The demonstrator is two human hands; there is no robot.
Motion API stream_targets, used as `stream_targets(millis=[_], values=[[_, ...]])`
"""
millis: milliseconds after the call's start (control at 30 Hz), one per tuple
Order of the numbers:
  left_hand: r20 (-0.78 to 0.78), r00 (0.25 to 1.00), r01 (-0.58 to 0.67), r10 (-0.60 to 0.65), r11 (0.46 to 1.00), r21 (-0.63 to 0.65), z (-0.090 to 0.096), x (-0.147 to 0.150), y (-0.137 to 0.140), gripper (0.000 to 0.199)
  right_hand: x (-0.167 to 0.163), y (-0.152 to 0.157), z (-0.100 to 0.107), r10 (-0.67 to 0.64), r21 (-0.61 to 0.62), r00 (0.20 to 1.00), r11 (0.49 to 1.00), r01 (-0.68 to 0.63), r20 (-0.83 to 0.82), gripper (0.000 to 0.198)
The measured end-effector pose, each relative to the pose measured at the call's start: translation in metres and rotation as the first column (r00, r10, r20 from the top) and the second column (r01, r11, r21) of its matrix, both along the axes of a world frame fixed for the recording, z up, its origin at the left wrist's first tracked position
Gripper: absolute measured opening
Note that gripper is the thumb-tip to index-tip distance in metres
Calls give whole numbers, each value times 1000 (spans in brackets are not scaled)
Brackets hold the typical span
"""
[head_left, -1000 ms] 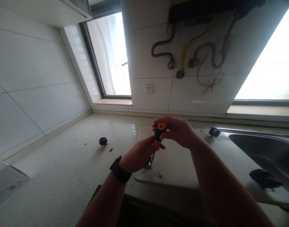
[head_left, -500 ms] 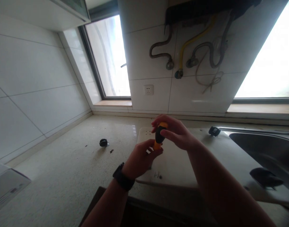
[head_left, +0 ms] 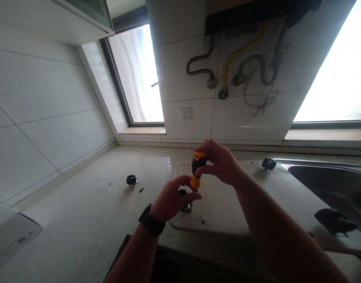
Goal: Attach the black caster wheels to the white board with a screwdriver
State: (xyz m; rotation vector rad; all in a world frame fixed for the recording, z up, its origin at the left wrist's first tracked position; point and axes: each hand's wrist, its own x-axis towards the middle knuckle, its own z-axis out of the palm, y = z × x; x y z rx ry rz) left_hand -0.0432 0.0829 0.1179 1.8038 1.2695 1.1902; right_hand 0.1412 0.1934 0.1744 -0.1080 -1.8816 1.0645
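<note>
Screwdriver upright over a white panel, beside a steel sink.
The right hand (head_left: 220, 163) grasps the orange-and-black handle of the screwdriver (head_left: 199, 162); the left hand (head_left: 174, 196) curls near its shaft, though whether its fingers pinch the shaft I cannot tell. Beneath the left hand, a dark caster (head_left: 185, 206), partly hidden, sits on the white panel (head_left: 224, 206). The sink (head_left: 322, 182) shows a dark basin; a black object (head_left: 335, 221) lies by its near edge, whether inside or on the panel being unclear. At far left, a white box (head_left: 17, 236) stands on the counter (head_left: 89, 212), its contents hidden.
</note>
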Motion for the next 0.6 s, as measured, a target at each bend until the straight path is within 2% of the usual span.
stream_targets(millis=[100, 200, 233, 300, 367, 433, 500, 600], values=[[-19, 990, -141, 141, 990, -11, -6, 5, -3, 25, -4, -2, -2, -112, 40, 993, 993, 114, -49, 53], [-20, 983, -184, 183, 983, -23, -10, 7, -5, 16, -4, -7, 0, -113, 93, 992, 989, 118, -54, 50], [-22, 985, -174, 173, 985, -14, -11, 8, -6, 13, -3, -9, 2, -72, 102, 997, 992, 76, -40, 43], [-23, 990, -140, 140, 990, 7, -11, 8, -7, 10, 2, -12, 5, 87, 79, 996, 993, -88, 14, 32], [-13, 995, -99, 99, 995, 14, -12, 8, -7, 13, 7, -12, 9, 275, -3, 959, 961, -276, 74, 40], [7, 998, -62, 62, 998, 12, -13, 7, -6, 17, 11, -10, 11, 349, -76, 931, 937, -342, 111, 47], [22, 999, -36, 35, 999, 7, -14, 8, -5, 20, 12, -8, 12, 292, -95, 948, 955, -281, 126, 41], [11, 1000, -29, 29, 1000, 9, -15, 10, -4, 23, 9, -5, 10, 74, -39, 991, 997, -70, 113, 33]])
